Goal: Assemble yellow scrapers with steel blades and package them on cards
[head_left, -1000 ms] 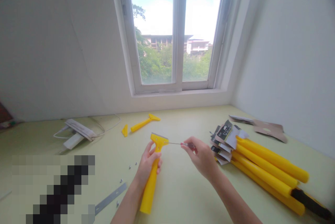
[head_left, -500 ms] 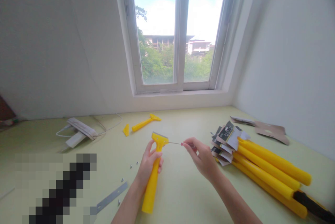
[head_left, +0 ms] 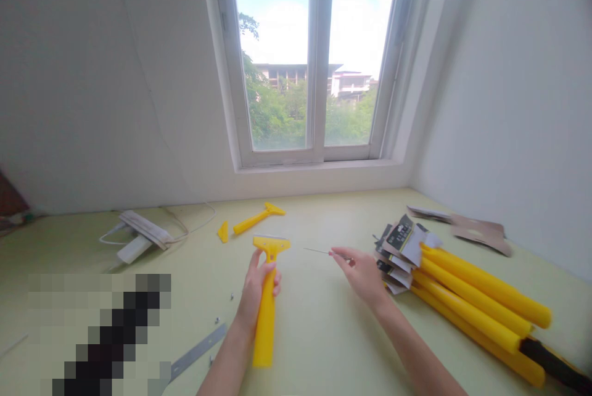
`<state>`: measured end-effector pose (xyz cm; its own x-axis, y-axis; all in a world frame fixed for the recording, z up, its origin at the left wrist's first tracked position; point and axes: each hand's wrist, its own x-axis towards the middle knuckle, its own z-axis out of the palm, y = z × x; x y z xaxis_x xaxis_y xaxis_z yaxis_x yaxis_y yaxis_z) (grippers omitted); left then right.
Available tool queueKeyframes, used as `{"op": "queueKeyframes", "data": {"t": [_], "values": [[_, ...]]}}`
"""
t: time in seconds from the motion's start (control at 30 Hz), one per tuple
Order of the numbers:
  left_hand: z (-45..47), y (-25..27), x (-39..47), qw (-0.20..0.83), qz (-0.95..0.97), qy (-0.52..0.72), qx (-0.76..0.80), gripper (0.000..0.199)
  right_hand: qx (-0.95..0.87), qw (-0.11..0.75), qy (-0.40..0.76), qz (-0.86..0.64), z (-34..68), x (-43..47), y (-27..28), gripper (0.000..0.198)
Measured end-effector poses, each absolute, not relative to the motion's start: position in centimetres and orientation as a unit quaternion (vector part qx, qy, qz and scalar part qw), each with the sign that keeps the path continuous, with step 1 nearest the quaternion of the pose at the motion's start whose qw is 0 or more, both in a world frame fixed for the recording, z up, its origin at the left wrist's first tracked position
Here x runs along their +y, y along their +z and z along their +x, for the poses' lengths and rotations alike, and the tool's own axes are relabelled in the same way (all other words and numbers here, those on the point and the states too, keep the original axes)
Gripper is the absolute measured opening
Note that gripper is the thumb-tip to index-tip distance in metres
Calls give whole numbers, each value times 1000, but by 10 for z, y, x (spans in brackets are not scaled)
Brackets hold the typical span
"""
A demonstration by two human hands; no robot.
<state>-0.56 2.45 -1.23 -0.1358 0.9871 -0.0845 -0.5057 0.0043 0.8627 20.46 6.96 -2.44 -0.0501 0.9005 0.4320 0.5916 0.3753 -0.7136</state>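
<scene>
My left hand [head_left: 253, 285] is wrapped around the neck of a yellow scraper [head_left: 265, 328], whose wide head with a thin metal blade edge points away from me. My right hand [head_left: 361, 272] pinches the handle of a thin screwdriver [head_left: 319, 251]; its shaft points left toward the scraper head, with a gap between them. Left of my left forearm lie a flat metal blade strip [head_left: 198, 350] and a few small screws [head_left: 217, 320]. Beyond the scraper head rest a second yellow scraper [head_left: 254, 221] and a small yellow triangular piece [head_left: 223, 232].
On the right, several yellow scrapers [head_left: 476, 297] with card labels lie in a pile, a black-handled tool [head_left: 550, 362] beside them. Flattened cardboard [head_left: 481, 232] sits behind. A white power strip [head_left: 144, 229] with cords is at the left, and a window [head_left: 319, 155] stands beyond the table.
The screwdriver tip has come away from the scraper head as my right hand moved right. My left hand has shifted the scraper slightly left and turned it more upright in view.
</scene>
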Motion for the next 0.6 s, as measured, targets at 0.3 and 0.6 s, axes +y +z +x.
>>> {"op": "queueKeyframes", "data": {"t": [0.3, 0.6], "values": [[-4, 0, 16, 640, 273, 633, 339, 40, -775, 351, 55, -522, 183, 65, -44, 19], [-1, -7, 20, 633, 270, 622, 373, 49, -694, 493, -61, -521, 237, 58, 30, 19]]}}
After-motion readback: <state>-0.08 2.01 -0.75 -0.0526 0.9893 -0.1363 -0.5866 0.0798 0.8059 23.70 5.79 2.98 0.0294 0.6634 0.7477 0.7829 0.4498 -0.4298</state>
